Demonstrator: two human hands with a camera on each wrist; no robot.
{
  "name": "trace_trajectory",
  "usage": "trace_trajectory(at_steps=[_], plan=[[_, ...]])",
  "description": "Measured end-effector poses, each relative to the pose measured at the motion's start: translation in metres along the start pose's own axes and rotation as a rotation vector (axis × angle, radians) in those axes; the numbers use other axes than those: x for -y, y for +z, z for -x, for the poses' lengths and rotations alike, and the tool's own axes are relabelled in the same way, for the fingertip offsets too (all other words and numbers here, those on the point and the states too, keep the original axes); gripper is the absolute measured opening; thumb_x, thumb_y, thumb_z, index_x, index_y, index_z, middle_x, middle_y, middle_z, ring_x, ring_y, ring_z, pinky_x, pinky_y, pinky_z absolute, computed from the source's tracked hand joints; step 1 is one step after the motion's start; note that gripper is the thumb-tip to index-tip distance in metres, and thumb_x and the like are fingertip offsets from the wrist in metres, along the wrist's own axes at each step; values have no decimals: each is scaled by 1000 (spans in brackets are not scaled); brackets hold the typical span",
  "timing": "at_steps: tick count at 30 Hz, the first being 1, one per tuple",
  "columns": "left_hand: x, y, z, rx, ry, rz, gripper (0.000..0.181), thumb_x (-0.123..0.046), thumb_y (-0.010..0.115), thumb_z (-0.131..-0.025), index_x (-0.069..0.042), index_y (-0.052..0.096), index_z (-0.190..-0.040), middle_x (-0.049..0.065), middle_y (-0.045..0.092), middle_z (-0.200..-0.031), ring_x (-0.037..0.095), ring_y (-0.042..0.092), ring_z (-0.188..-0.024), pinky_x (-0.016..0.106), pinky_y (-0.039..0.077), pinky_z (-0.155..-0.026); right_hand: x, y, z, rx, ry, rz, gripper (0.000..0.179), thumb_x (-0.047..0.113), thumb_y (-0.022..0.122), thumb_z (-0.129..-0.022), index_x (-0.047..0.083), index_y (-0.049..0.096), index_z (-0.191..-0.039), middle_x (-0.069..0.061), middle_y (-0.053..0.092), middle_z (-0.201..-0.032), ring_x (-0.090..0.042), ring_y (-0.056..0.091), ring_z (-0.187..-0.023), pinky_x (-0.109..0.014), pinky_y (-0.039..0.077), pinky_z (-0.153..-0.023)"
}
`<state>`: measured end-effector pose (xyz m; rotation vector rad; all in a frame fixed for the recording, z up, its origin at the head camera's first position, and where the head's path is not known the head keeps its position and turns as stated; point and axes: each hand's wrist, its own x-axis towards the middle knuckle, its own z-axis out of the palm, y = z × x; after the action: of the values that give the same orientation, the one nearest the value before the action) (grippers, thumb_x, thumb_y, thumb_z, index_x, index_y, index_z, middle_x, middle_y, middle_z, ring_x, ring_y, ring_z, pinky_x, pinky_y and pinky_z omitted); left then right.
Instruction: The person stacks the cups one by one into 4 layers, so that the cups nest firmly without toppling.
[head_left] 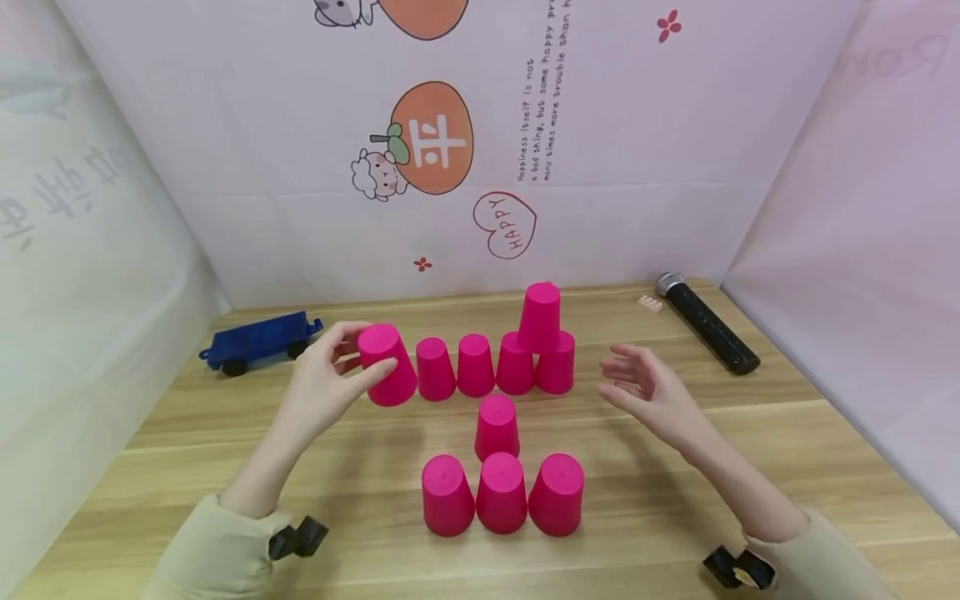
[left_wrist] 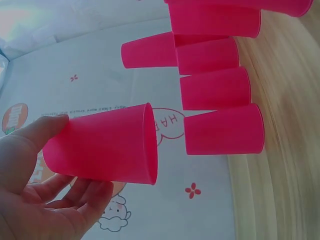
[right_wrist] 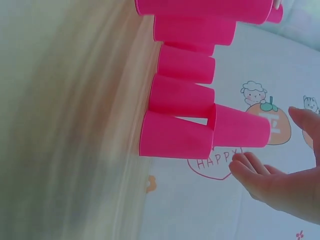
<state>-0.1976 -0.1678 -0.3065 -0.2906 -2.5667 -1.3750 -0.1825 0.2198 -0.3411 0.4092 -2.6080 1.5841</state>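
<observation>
My left hand [head_left: 326, 379] grips a pink plastic cup [head_left: 386, 367] between thumb and fingers, mouth down and slightly tilted. In the left wrist view, that held cup [left_wrist: 102, 145] is raised off the table, apart from the end cup [left_wrist: 225, 131] of the back row. The back row has several upside-down pink cups [head_left: 475, 367], and another cup [head_left: 542, 318] stands upside down across its two rightmost ones. To the right of this stacked cup, my right hand [head_left: 652, 392] hovers with relaxed, parted fingers and holds nothing. In the right wrist view its fingertips are near the stacked cup [right_wrist: 240, 127].
Nearer me stand a single upside-down cup [head_left: 497, 429] and a front row of three cups [head_left: 502, 496]. A blue toy trailer [head_left: 258, 340] is at back left. At back right lie a black microphone [head_left: 708, 325] and a small pale studded piece [head_left: 650, 303]. Printed white sheeting [head_left: 637, 125] encloses the table.
</observation>
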Motion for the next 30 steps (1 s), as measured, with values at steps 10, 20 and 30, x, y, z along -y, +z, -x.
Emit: trace_trajectory(at_steps=[10, 20, 30], plan=[[2, 12, -30, -2, -2, 15, 55, -29, 76, -79, -10, 52, -124, 11, 60, -116, 26, 59, -107, 43, 52, -94, -9, 5, 28, 191, -60, 53, 46, 15, 62, -91, -3, 46, -129, -21, 57, -125, -33, 56, -115, -30, 51, -94], [4, 22, -53, -10, -34, 23, 58, -34, 75, -79, -14, 50, -128, 10, 57, -121, 27, 57, -112, 42, 52, -93, -11, 9, 41, 378, -112, 0, 54, 17, 69, -85, -4, 47, -129, -22, 56, -127, 10, 52, -110, -11, 45, -94], [2, 40, -71, -19, -20, 75, 55, -31, 74, -80, -11, 52, -126, 11, 59, -118, 28, 59, -109, 41, 53, -92, -3, 26, 46, 441, -155, -16, 57, 21, 73, -82, -1, 48, -128, -20, 57, -126, 1, 54, -114, -14, 44, -97]])
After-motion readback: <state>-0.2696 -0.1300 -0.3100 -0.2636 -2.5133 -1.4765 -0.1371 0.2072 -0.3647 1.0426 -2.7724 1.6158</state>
